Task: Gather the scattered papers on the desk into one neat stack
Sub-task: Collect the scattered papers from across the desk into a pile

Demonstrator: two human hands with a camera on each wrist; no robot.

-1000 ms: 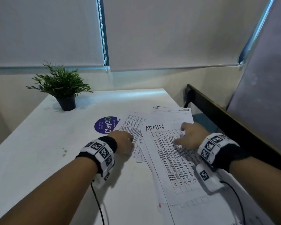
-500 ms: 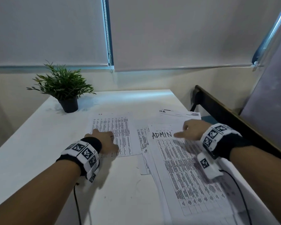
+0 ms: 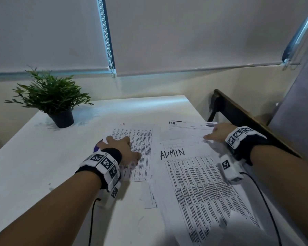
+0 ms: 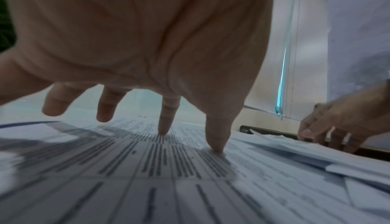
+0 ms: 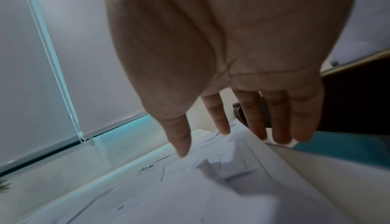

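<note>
Desk (image 3: 34,167): bare white at left of frame and along the far edge behind the papers. Right edge runs beside a dark rail (image 3: 252,121); the ADMIN sheet (image 3: 199,183) fills lower right, close to that edge. Plant (image 3: 60,110) sits upper left, well apart from the papers.

Left hand (image 3: 121,148): fingers spread and straight, tips pressing the HR table sheet (image 3: 140,139) at frame centre; nothing gripped. Purple sticker (image 3: 96,148) peeks out at that sheet's left edge.

Right hand (image 3: 219,133): fingers extended, relaxed, at the right edge of the far H.R. sheet (image 3: 183,132), upper right; contact unclear.

Versus 0.5 s ago: the right hand left the ADMIN heading for the far sheet; the left hand sits further onto the table sheet.
</note>
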